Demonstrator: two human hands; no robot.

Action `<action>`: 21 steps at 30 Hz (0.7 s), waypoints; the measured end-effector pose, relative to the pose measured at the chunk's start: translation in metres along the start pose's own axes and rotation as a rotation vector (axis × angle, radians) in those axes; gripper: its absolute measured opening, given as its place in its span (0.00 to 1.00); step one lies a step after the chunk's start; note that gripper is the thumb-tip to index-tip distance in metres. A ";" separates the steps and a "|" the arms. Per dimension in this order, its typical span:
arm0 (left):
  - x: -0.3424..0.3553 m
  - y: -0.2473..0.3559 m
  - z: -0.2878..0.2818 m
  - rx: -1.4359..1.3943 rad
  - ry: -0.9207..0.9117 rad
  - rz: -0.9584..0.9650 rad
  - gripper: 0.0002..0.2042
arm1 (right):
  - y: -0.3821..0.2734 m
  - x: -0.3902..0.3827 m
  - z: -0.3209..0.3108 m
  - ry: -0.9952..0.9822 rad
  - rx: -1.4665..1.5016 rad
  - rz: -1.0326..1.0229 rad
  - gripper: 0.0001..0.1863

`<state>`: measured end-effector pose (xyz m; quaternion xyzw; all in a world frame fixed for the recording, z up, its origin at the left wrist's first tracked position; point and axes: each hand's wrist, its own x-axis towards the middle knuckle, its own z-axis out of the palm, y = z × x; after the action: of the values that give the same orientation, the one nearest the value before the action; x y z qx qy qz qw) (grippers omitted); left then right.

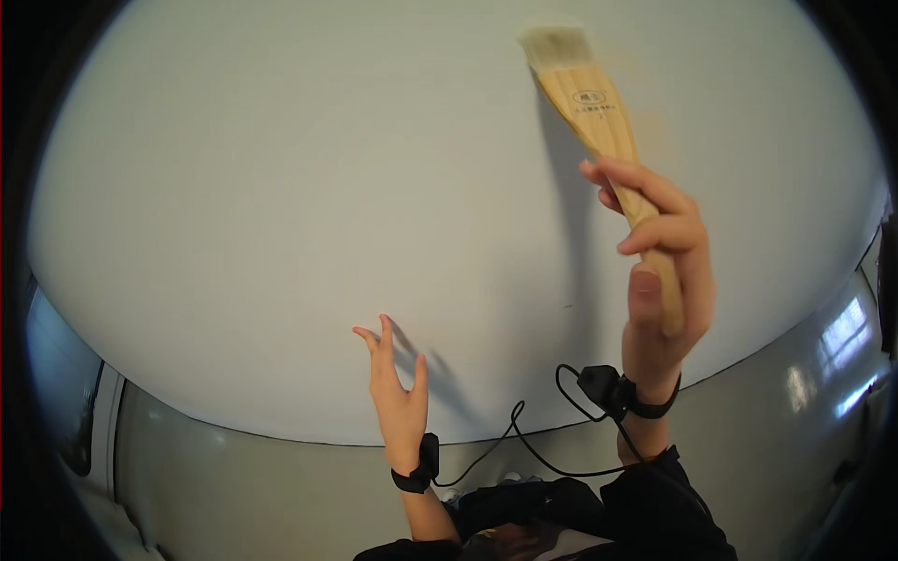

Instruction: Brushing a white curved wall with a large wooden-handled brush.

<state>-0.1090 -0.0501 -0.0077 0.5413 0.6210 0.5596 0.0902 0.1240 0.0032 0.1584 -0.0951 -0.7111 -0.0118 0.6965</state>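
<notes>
the right hand point(695, 248) grips a flat wooden-handled brush point(601, 117), its pale bristles beyond the fingertips. well apart to its left, the left hand point(400, 404) spreads its fingers, a white surface point(281, 187) lying behind both hands.

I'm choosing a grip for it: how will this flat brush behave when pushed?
The flat brush is probably light: the right hand holds its slim wooden handle with the fingers. That handle looks rigid, while the pale bristles would likely flex. Its broad, flat shape should resist rolling.
</notes>
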 end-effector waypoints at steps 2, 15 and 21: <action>0.001 -0.005 -0.014 -0.010 -0.044 0.006 0.30 | -0.004 -0.020 0.004 0.013 -0.085 0.016 0.09; 0.004 -0.070 -0.070 0.275 0.146 -0.063 0.35 | -0.068 -0.133 0.002 0.130 -0.172 0.411 0.12; 0.011 -0.094 -0.066 0.255 0.004 -0.037 0.41 | -0.063 -0.174 0.013 0.052 -0.246 0.643 0.14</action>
<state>-0.2148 -0.0614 -0.0536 0.5357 0.6971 0.4755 0.0297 0.1039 -0.0777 -0.0075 -0.3973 -0.6199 0.1203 0.6659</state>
